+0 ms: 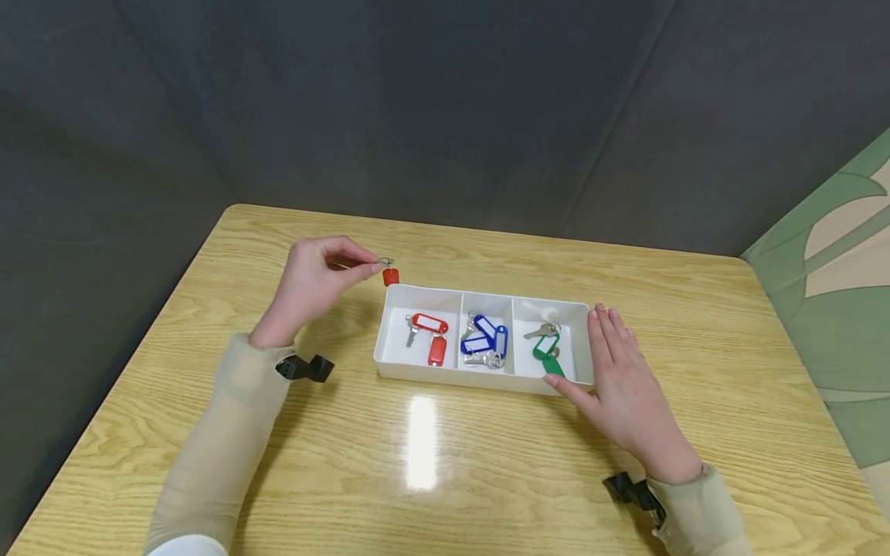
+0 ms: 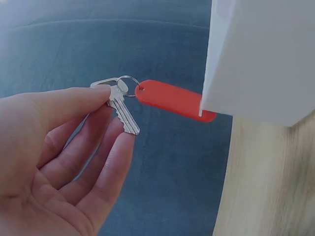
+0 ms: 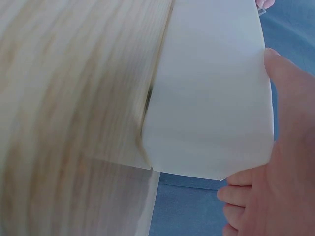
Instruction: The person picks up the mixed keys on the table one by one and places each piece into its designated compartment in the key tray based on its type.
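Observation:
My left hand (image 1: 320, 274) pinches a silver key (image 2: 125, 115) between thumb and fingers. A red key tag (image 2: 174, 101) hangs from its ring, close to the back left corner of a white tray (image 1: 452, 376); whether they touch I cannot tell. The tray has three compartments. Its left one holds keys with red tags (image 1: 436, 350), the middle one several keys with blue tags (image 1: 476, 344), and the right one keys with green tags (image 1: 552, 365). Against the tray's right end rests my right hand (image 1: 629, 394), fingers straight along the end wall, thumb at the front rim.
Everything stands on a light wooden table (image 1: 487, 479). A dark curtain (image 1: 417, 116) hangs behind its back edge. Green and beige patterned cloth (image 1: 848, 309) lies beyond the right edge. Each wrist wears a black camera mount (image 1: 306, 368).

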`<state>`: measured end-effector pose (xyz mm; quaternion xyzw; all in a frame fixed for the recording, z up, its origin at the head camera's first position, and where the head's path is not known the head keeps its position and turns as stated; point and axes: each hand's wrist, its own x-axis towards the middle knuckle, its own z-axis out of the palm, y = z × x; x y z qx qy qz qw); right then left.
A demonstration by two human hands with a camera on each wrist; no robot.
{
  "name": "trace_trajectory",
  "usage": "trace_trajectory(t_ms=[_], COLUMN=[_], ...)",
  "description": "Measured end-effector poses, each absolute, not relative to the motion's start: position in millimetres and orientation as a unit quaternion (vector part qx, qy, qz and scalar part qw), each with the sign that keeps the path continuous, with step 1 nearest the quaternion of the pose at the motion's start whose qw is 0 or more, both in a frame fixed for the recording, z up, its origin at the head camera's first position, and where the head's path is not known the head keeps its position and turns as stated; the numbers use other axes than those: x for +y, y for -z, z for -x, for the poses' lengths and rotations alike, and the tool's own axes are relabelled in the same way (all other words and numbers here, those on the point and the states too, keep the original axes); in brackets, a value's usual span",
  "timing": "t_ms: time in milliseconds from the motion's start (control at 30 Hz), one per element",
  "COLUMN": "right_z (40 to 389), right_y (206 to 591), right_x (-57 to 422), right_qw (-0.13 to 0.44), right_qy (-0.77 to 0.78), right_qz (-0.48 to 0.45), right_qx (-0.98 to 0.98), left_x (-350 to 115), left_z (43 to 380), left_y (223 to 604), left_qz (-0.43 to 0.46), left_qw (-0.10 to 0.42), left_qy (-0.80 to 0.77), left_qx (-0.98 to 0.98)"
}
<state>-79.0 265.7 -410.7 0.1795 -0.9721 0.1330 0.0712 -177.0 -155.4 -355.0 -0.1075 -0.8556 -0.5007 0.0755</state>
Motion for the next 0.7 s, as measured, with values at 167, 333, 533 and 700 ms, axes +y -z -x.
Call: trace_trajectory(t_ms=[167, 333, 533, 700], right_z=[79, 80, 79, 79], right_y=[410, 410, 411, 411], right_x=[266, 265, 265, 266], right_qw=[0.067, 0.067, 0.071, 0.073], right_qy=[-0.134, -0.135, -0.136, -0.135], right_qz=[-0.178, -0.178, -0.180, -0.181], right_qx=[-0.973, -0.973, -0.972, -0.971], left_x=[-153, -150, -147, -146], left_z=[172, 166, 158, 156], left_y=[352, 348, 345, 346], left_qz=[0.120, 0.130, 0.135, 0.146], left_qw=[0.079, 0.081, 0.077, 0.079], left_qy=[0.521, 0.532, 0.551, 0.560], left_qx=[-0.841, -0.833, -0.820, -0.811])
